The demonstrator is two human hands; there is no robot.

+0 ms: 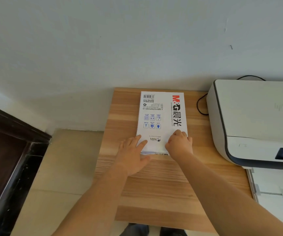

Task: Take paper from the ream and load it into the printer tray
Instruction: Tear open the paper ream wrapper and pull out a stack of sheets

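Both your hands sit at the near end of the ream (161,120), which runs lengthwise away from you on the desk (154,184); left hand (134,155) flat, right hand (179,143) curled, grip unclear.

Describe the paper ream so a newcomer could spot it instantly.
On the wooden table against the wall, left of the white printer, lies a flat white wrapped ream. Both hands rest on its near end. Only it carries a red-and-black logo and a barcode.
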